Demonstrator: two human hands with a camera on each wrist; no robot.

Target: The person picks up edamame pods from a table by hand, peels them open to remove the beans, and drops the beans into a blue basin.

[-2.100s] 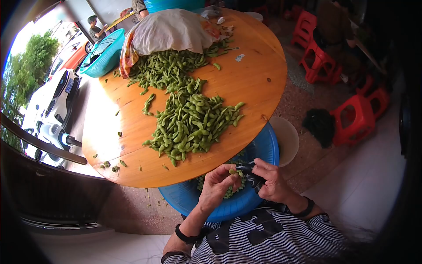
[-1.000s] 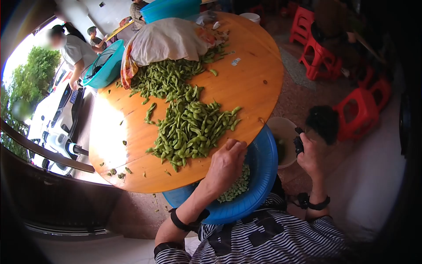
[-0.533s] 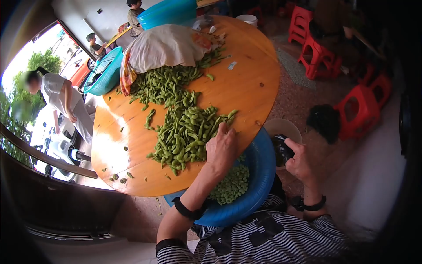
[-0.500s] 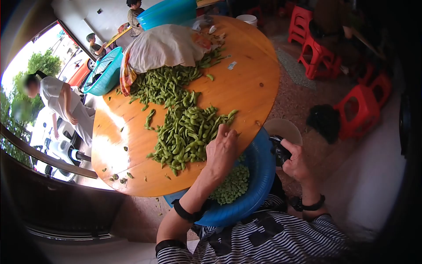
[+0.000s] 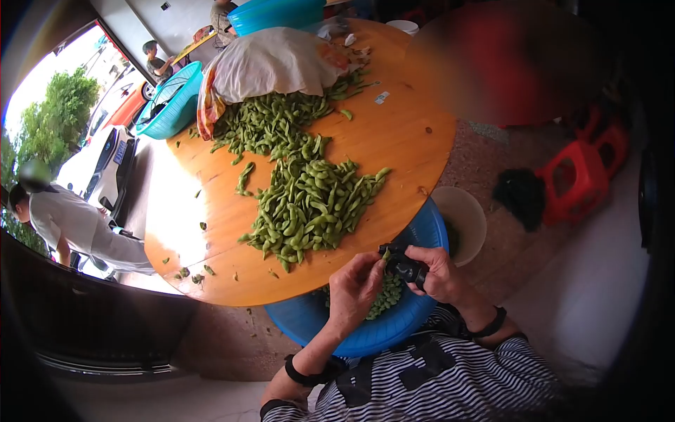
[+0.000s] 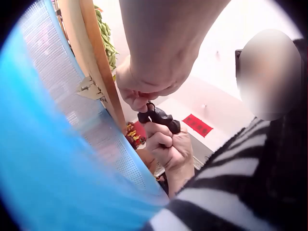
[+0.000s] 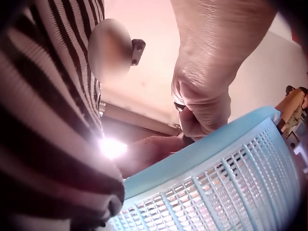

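My left hand [image 5: 353, 287] pinches a green soybean pod [image 5: 387, 254] between thumb and fingers, above the blue basket. Facing it, my right hand [image 5: 443, 278] grips a black hand tool [image 5: 404, 267], its front end right at the pod. In the left wrist view the black tool [image 6: 161, 118] shows a small loop near the left fingertips; its exact kind I cannot tell. Shelled green beans [image 5: 385, 299] lie in the blue basket [image 5: 288, 325] below both hands. In the right wrist view the basket's rim [image 7: 202, 156] partly hides the hands. A large heap of pods [image 5: 306, 211] covers the table's middle.
The round wooden table [image 5: 415, 141] overhangs the basket. A pale bucket [image 5: 472, 228] stands on the floor to the right, near red stools [image 5: 573, 179]. A white cloth [image 5: 271, 60] covers the far pods; a teal basket [image 5: 172, 109] sits at the table's left edge.
The left hand has come back from the pod heap with a pod. The right hand has moved left from over the bucket to meet it above the basket.
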